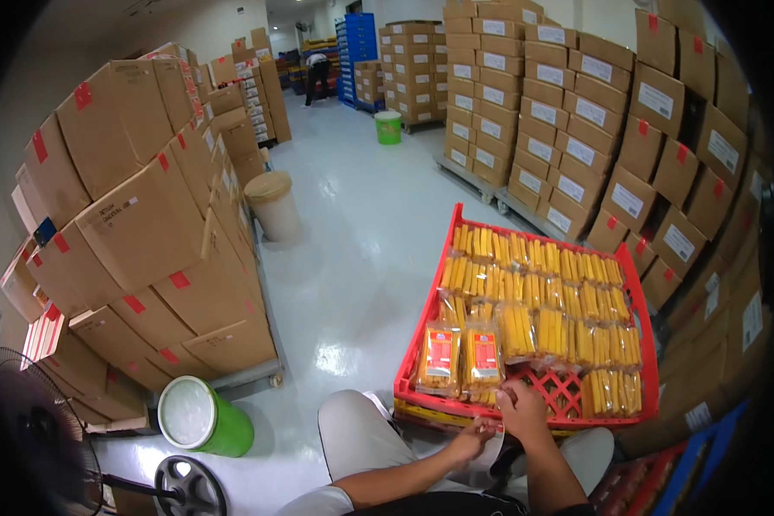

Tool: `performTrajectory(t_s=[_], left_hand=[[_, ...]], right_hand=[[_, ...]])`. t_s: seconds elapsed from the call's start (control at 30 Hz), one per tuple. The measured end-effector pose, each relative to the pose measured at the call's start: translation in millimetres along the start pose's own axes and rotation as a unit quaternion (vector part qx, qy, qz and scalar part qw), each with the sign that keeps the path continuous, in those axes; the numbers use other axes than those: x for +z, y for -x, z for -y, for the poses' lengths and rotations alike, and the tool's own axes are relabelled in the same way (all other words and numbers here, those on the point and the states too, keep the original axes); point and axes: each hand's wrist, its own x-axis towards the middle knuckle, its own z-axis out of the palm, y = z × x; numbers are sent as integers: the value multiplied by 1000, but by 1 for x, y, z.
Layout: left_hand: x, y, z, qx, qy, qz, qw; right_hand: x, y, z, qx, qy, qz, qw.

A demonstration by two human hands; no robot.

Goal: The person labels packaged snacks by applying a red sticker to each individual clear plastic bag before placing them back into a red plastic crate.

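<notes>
A red plastic crate point(645, 361) stands before me, filled with rows of clear packs of yellow sticks point(535, 277). Two packs with red labels point(440, 355) lie on top at its near left. My left hand point(476, 440) is at the crate's near edge, its fingers closed at the edge of a pale sheet or strip of labels point(495, 445) over my lap. Close beside it, my right hand point(521, 403) is over the crate's near rim with thumb and fingers together; whether it pinches something is hidden. Lattice floor of the crate shows to the right of this hand.
A yellow crate point(426, 418) is under the red one. Stacked cartons rise on the left point(142, 219) and on wheeled platforms at right point(542, 116). A green lidded bucket point(229, 422), a fan point(39, 426) and a beige bin point(274, 209) stand left. Far back, a person point(316, 74) bends over.
</notes>
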Motion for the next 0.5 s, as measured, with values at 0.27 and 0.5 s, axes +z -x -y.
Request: performTrajectory(t_s=[0.27, 0.5], left_hand=[[41, 31, -39, 108, -106, 169, 974], [38, 30, -42, 14, 71, 48, 996]], right_hand=[[9, 78, -133, 140, -317, -9, 938], [14, 83, -92, 58, -347, 77, 933]])
